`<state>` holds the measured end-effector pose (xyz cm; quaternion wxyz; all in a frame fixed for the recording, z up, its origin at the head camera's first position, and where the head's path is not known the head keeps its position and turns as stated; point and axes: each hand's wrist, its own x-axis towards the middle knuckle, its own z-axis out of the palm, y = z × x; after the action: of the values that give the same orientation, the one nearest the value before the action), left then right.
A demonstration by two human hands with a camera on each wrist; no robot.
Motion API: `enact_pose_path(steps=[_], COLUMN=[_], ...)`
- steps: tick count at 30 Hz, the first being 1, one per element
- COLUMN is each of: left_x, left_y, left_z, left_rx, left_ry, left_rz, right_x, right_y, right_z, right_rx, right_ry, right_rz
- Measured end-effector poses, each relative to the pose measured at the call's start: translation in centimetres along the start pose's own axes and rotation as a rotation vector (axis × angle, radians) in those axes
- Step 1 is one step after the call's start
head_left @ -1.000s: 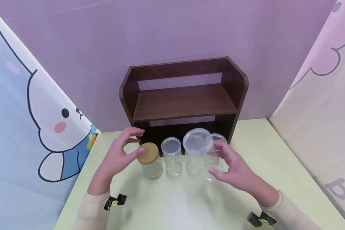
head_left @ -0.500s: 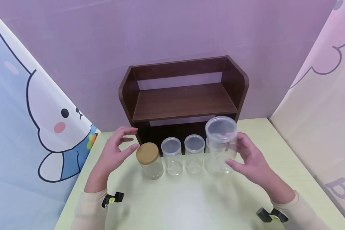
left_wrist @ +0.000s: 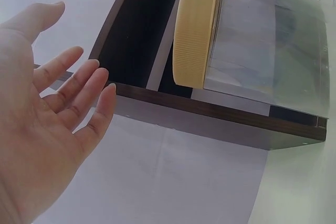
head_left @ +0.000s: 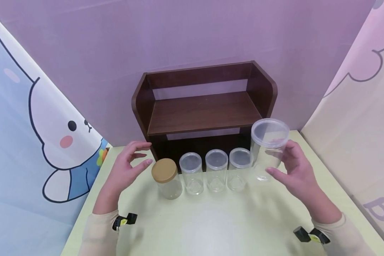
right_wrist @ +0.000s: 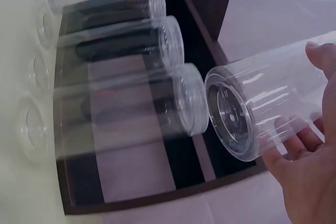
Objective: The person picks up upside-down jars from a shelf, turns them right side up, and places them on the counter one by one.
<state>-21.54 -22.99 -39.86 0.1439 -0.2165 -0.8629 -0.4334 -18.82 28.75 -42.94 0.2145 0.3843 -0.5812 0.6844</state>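
We have the big clear jar (head_left: 268,147) lifted off the table (head_left: 211,220) in our right hand (head_left: 296,176), thumb on one side and fingers curled round the other, to the right of a row of four jars and just in front of the right end of the wooden shelf (head_left: 204,106). Our left hand (head_left: 126,169) is empty, fingers spread and relaxed, next to the jar with the tan lid (head_left: 164,170) but not touching it.

The grip looks to us like the main risk: the wall is smooth and wide, the hand reaches only partway round it, and in the right wrist view the jar (right_wrist: 262,111) lies tilted in the palm (right_wrist: 310,182). If we loosen a little, it may slip and drop onto the table.

The next clear jar (head_left: 240,167) stands close on its left. If we swing the big one that way or set it down carelessly, we may knock that jar, and it could topple into the two clear ones (head_left: 216,169) (head_left: 190,170) beside it
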Motion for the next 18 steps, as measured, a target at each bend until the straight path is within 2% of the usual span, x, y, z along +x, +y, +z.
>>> enact_pose_path(steps=[4,15,18], left_x=[0.0,-0.1,-0.1], left_y=[-0.2,-0.6,-0.7], left_z=[0.0,-0.2,-0.3], left_rx=[-0.01,-0.011,-0.016], left_ry=[-0.001,0.009,0.011], left_rz=[-0.001,-0.019,-0.014], right_x=[-0.1,-0.7,-0.9], right_y=[0.5,2.3,2.8], right_z=[-0.6,-1.7,-1.7], right_rx=[-0.008,-0.006,-0.038], right_ry=[0.046,0.202,0.226], right_rz=[-0.01,0.037,0.06])
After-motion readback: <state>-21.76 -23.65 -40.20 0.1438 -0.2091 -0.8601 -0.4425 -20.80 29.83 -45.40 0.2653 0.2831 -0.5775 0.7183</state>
